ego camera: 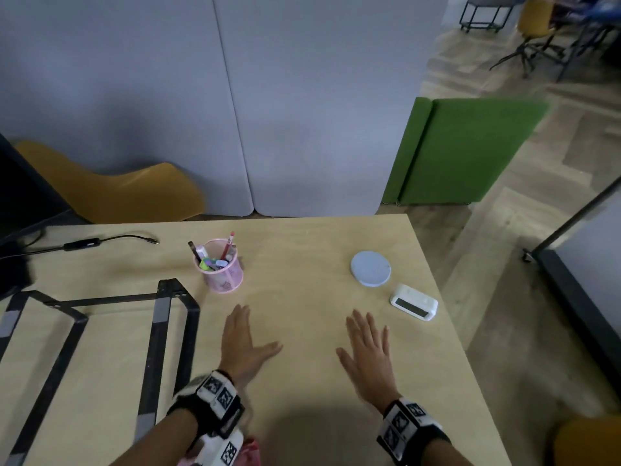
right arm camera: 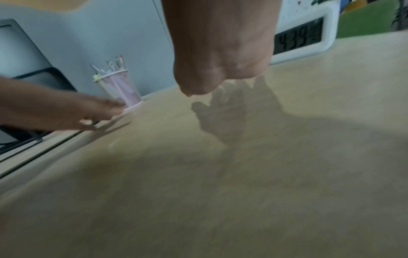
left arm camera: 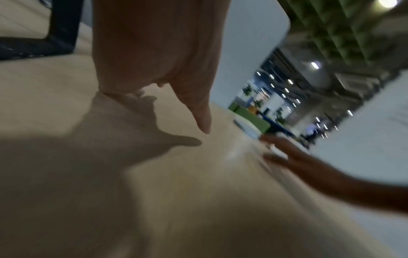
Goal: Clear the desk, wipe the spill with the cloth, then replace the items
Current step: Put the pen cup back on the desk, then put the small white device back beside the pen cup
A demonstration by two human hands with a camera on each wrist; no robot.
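Observation:
Both hands hover flat just above the light wooden desk [ego camera: 302, 381], palms down, fingers straight, holding nothing. My left hand [ego camera: 243, 338] is a little in front of a pink mesh pen cup [ego camera: 221, 269] full of pens. To the right, my right hand [ego camera: 368, 351] lies short of a round pale-blue coaster [ego camera: 370, 269] and a white digital clock [ego camera: 414, 302]. The right wrist view shows the clock [right arm camera: 307, 34] just past the hand and the pen cup [right arm camera: 119, 89] at the left. A bit of pink cloth [ego camera: 250, 450] shows at the desk's near edge under my left wrist. No spill is visible.
A black metal frame stand [ego camera: 161, 331] occupies the left of the desk. A black cable with an adapter [ego camera: 84, 244] lies at the back left beside a dark monitor [ego camera: 20, 196]. Grey partition panels [ego camera: 235, 112] stand behind the desk. The desk's right edge [ego camera: 447, 314] drops to the floor.

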